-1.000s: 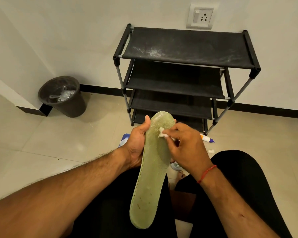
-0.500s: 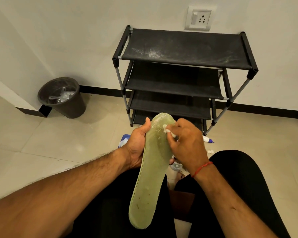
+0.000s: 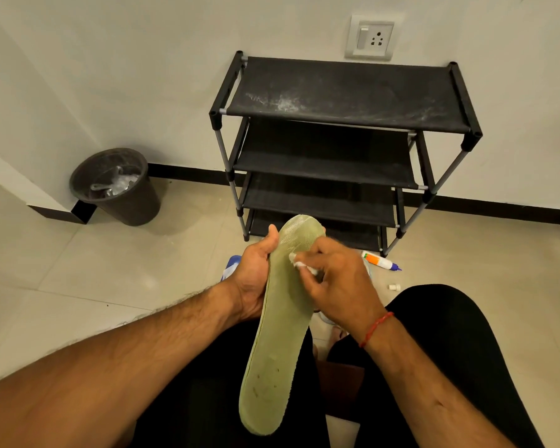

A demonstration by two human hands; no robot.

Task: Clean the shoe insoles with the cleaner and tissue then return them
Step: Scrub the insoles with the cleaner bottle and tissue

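Insole (image 3: 282,331), pale green and spotted with dark marks near its heel, stands tilted over a seated person's lap, its toe end gripped along the edge by the left hand (image 3: 256,273). Fingers of the right hand (image 3: 340,279) pinch a small white tissue (image 3: 296,260) against the insole's upper part. By the wall, a dark bin (image 3: 118,185) holds crumpled clear plastic. A cleaner bottle (image 3: 380,260) lies on the floor beside a four-tier black shoe rack (image 3: 346,98).
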